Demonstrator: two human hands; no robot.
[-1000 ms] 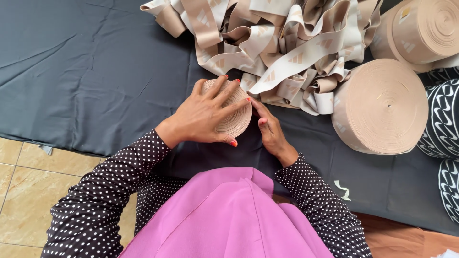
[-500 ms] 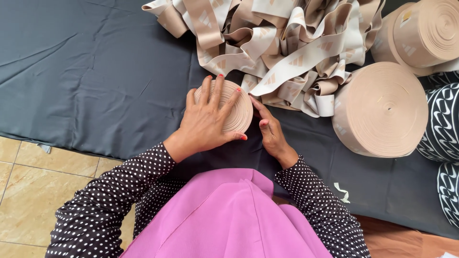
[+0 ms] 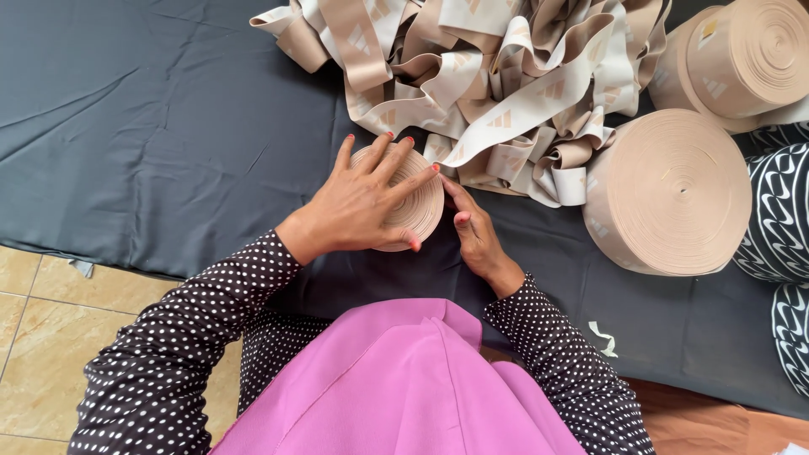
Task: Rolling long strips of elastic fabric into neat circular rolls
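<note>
A small beige roll of elastic band (image 3: 419, 212) lies flat on a dark cloth (image 3: 152, 135). My left hand (image 3: 362, 202) rests flat on top of the roll, fingers spread. My right hand (image 3: 474, 232) presses against the roll's right side, where the loose band feeds in from the tangled pile of beige band (image 3: 480, 76) just beyond. Both sleeves are black with white dots.
A large beige roll (image 3: 670, 190) lies to the right, another beige roll (image 3: 746, 59) at the top right. Black-and-white patterned rolls (image 3: 779, 219) sit at the right edge. Tiled floor (image 3: 34, 337) shows at the lower left. A small band scrap (image 3: 602, 337) lies near my right arm.
My left hand has turned over the small roll, fingers sweeping towards the far side. The right hand has stayed at the roll's edge.
</note>
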